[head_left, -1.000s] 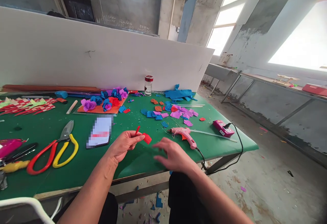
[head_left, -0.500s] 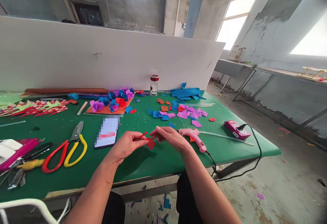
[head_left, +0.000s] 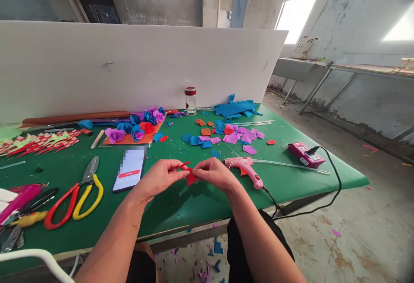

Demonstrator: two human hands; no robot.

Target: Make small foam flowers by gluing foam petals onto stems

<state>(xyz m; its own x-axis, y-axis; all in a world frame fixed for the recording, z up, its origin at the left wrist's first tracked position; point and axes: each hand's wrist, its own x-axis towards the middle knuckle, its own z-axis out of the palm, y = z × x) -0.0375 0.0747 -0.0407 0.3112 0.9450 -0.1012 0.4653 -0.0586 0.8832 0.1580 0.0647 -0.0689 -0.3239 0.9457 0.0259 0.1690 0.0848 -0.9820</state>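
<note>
Between my two hands, above the green table, is a small red paper petal (head_left: 191, 177). My left hand (head_left: 164, 174) pinches it at its left edge, and a thin red strip (head_left: 184, 164) sticks up from the same fingers. Thumb and fingers of my right hand (head_left: 211, 173) are closed on the petal's right edge. Just right of that hand lies a pink hot glue gun (head_left: 246, 169), with a clear glue stick (head_left: 291, 166) running out behind it. Loose purple petals (head_left: 239, 135) and blue petals (head_left: 196, 140) lie beyond my hands.
Left on the green table (head_left: 168, 214) are red-and-yellow-handled scissors (head_left: 77, 194), a phone (head_left: 130, 170) and finished paper roses (head_left: 137, 131). A lidded glass jar (head_left: 190, 102) stands by the white board (head_left: 145, 67). A pink power block (head_left: 306, 154) trails a black cord at the right.
My right hand has moved in to the red petal and closed its fingers on it; before, its fingers were apart from it. The head view has shifted slightly.
</note>
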